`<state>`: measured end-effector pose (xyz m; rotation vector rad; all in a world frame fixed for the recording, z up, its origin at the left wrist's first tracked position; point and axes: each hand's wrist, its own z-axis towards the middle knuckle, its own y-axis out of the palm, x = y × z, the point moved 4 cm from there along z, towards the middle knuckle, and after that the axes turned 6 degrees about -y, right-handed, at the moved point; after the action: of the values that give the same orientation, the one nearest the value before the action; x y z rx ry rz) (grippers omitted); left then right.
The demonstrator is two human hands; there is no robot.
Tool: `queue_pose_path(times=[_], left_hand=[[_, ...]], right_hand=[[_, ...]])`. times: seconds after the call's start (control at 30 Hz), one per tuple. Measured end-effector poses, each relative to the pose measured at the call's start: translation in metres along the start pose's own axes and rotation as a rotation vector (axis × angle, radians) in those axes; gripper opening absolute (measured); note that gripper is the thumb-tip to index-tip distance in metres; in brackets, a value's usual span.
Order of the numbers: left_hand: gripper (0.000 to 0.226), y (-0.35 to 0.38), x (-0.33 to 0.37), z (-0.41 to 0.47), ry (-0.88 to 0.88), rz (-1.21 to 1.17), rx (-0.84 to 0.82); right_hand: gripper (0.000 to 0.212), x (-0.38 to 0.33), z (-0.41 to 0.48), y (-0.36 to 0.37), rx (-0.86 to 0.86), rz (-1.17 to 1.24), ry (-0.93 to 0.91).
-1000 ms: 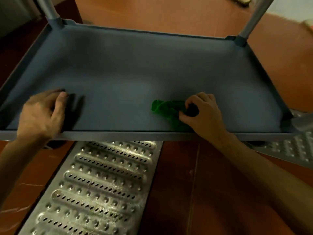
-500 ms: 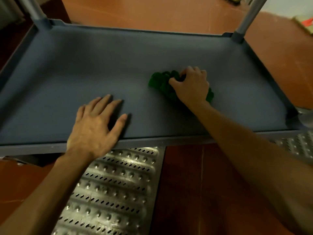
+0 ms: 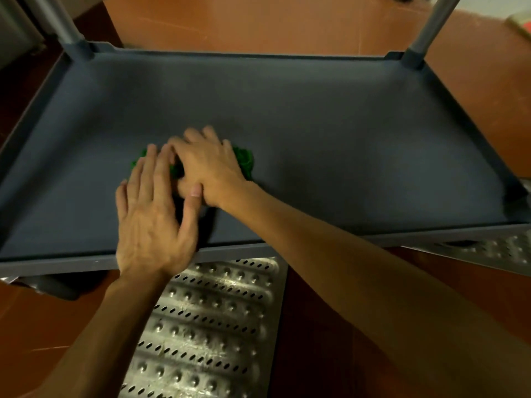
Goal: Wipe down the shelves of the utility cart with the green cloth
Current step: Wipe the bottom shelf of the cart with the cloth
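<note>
Reddish-brown floor (image 3: 330, 297) surrounds a grey cart shelf (image 3: 344, 139), with a perforated metal grate (image 3: 207, 326) set into the floor below its near rim. At the far left corner a grey post (image 3: 57, 21) rises out of view. Left of centre, the left hand (image 3: 152, 219) lies flat with its fingers (image 3: 149, 165) straight and holding nothing; their tips rest on the left end of the green cloth (image 3: 244, 159), and the thumb touches the right hand (image 3: 207, 165). The cloth sits on the shelf floor left of centre, mostly hidden under both hands. It is bunched into a wad whose long axis runs left to right, roughly parallel to the near rim, with no clear pointing end. The right hand covers its middle and right part, fingers curved over the bundle and pressing it down; how tightly they pinch it cannot be seen. The cloth looks soft, light and limp, so it should slide easily on the smooth shelf and is best taken by its bunched middle. A second post (image 3: 434, 21) stands at the far right corner.
</note>
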<state>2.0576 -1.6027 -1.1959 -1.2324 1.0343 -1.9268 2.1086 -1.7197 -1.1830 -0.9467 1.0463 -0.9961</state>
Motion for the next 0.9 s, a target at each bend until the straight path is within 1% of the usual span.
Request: queue_pose_path(times=[0.1, 0.17, 0.23, 0.3, 0.4, 0.47, 0.53, 0.57, 0.63, 0.7, 0.73, 0.8, 0.87, 0.9], left_hand=[[0.072, 0.000, -0.001, 0.001, -0.019, -0.007, -0.007], [0.074, 0.001, 0.000, 0.001, -0.025, 0.001, -0.021], [0.074, 0.001, 0.000, 0.001, -0.035, 0.020, -0.052], [0.073, 0.000, 0.002, 0.002, -0.033, 0.090, -0.126], [0.074, 0.000, -0.002, 0.005, 0.044, 0.270, -0.272], [0.077, -0.007, -0.014, 0.011, 0.088, 0.330, -0.284], [0.078, -0.019, -0.040, 0.020, 0.068, 0.337, -0.247], [0.079, -0.026, -0.060, 0.024, 0.026, 0.348, -0.224], [0.083, -0.041, -0.102, 0.030, -0.116, 0.377, -0.183], [0.087, -0.047, -0.131, 0.031, -0.253, 0.371, -0.183], [0.089, -0.045, -0.137, 0.031, -0.261, 0.361, -0.199], [0.090, -0.040, -0.134, 0.030, -0.191, 0.355, -0.206], [0.095, -0.040, -0.128, 0.028, -0.170, 0.315, -0.164], [0.098, -0.042, -0.127, 0.027, -0.174, 0.287, -0.129]], right_hand=[[0.031, -0.003, -0.052, -0.017, -0.001, 0.129, -0.148], [0.030, 0.012, -0.094, -0.030, 0.025, 0.191, -0.172], [0.026, 0.041, -0.125, -0.044, 0.022, 0.209, -0.146], [0.025, 0.078, -0.146, -0.057, 0.009, 0.167, -0.090], [0.028, 0.123, -0.159, -0.068, 0.114, 0.126, 0.031], [0.032, 0.136, -0.156, -0.068, 0.188, 0.091, 0.106], [0.039, 0.141, -0.145, -0.064, 0.223, 0.041, 0.148], [0.041, 0.142, -0.137, -0.062, 0.226, 0.017, 0.163], [0.041, 0.144, -0.119, -0.057, 0.219, -0.014, 0.193], [0.039, 0.145, -0.097, -0.050, 0.210, -0.040, 0.244], [0.039, 0.144, -0.083, -0.046, 0.209, -0.049, 0.278], [0.041, 0.138, -0.051, -0.037, 0.230, -0.051, 0.365], [0.044, 0.128, -0.014, -0.028, 0.248, -0.043, 0.462], [0.049, 0.122, 0.004, -0.023, 0.231, -0.043, 0.514]])
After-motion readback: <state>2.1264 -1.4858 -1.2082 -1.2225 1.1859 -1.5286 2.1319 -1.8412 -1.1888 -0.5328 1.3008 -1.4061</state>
